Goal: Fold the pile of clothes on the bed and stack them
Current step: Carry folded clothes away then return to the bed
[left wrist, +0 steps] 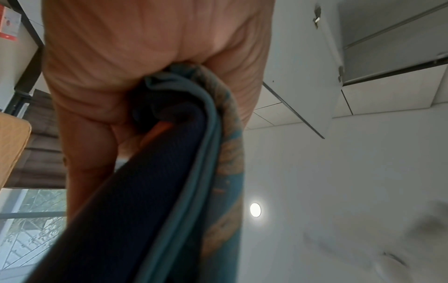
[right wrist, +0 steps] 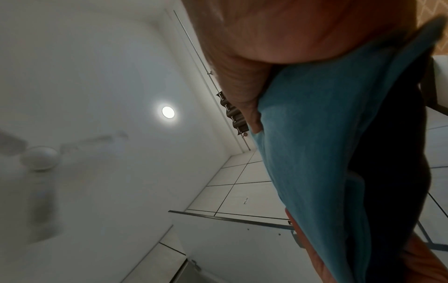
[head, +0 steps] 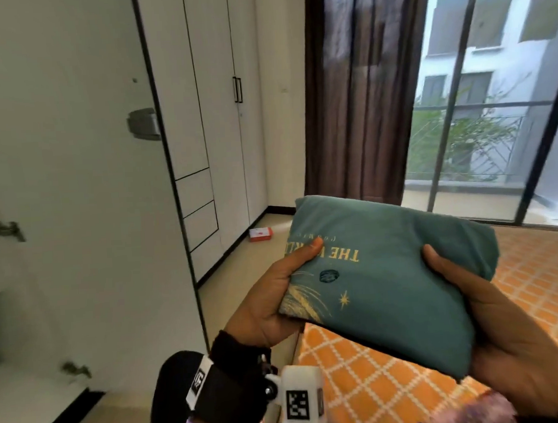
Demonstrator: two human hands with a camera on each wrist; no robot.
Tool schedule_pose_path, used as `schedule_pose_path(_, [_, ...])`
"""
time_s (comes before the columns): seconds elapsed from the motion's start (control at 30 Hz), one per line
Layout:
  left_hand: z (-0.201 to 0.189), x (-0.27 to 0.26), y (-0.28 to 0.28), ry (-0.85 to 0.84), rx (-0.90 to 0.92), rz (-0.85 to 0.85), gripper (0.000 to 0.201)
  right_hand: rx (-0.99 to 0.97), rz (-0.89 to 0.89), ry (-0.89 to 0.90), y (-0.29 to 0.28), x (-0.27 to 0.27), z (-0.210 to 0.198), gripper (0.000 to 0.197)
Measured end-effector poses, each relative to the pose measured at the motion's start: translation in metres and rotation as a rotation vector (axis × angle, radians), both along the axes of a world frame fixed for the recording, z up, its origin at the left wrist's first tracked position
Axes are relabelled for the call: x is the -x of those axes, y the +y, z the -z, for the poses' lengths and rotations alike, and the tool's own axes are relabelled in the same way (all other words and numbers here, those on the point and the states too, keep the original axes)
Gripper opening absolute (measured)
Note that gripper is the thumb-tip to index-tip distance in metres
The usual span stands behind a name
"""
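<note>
The folded teal cotton T-shirt with gold print (head: pixel 382 290) is held in the air above the near corner of the bed with the orange lattice-pattern cover (head: pixel 361 381), with a folded dark navy garment (left wrist: pixel 135 191) pressed flat against its underside. The left hand (head: pixel 269 296) clamps the bundle's left short edge and the right hand (head: pixel 510 335) its right short edge, each grip pinching the cloth thumb on top, so the long axis runs from hand to hand and neither hand is nearer. The gold lettering, inverted to the head camera, reads "THE W…", the rest covered by the left thumb; smaller text beyond it is illegible.
</note>
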State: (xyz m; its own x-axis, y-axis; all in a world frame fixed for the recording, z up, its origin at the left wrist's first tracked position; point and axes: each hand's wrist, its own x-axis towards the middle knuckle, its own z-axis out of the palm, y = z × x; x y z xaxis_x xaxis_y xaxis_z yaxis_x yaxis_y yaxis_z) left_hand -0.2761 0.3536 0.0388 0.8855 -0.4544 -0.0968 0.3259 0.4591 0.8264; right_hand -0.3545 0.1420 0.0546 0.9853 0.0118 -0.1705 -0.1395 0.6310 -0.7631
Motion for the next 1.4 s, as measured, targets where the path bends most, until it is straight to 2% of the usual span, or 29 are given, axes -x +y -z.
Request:
schedule_pose_path(0.17, [0.000, 0.004, 0.034, -0.030, 0.008, -0.067, 0.023, 0.031, -0.072, 0.002, 0.031, -0.008, -0.004, 0.029])
schedule_pose_path(0.37, [-0.003, 0.002, 0.096, -0.062, -0.085, -0.250, 0.046, 0.085, -0.212, 0.014, 0.081, -0.038, -0.011, 0.030])
schedule_pose_path(0.57, [0.003, -0.001, 0.179, -0.053, -0.180, -0.447, 0.036, 0.187, -0.376, 0.059, 0.162, -0.100, -0.008, 0.040])
schedule_pose_path(0.8, [0.018, -0.023, 0.277, 0.129, -0.205, -0.754, 0.046, 0.267, -0.629, 0.124, 0.275, -0.187, -0.003, 0.036])
schedule_pose_path(1.0, [0.039, -0.086, 0.383, 0.255, -0.211, -1.018, 0.048, 0.302, -0.862, 0.165, 0.410, -0.294, 0.023, 0.033])
schedule_pose_path(1.13, [0.046, -0.124, 0.446, 0.296, -0.240, -1.180, 0.046, 0.254, -1.011, 0.158, 0.496, -0.356, 0.046, 0.035])
schedule_pose_path(1.27, [0.026, -0.142, 0.480, 0.359, -0.249, -1.257, 0.047, 0.223, -1.095, 0.206, 0.543, -0.386, 0.034, 0.041])
schedule_pose_path(1.4, [-0.031, -0.133, 0.491, 0.405, -0.241, -1.272, 0.049, 0.205, -1.141, 0.243, 0.561, -0.387, -0.024, 0.042])
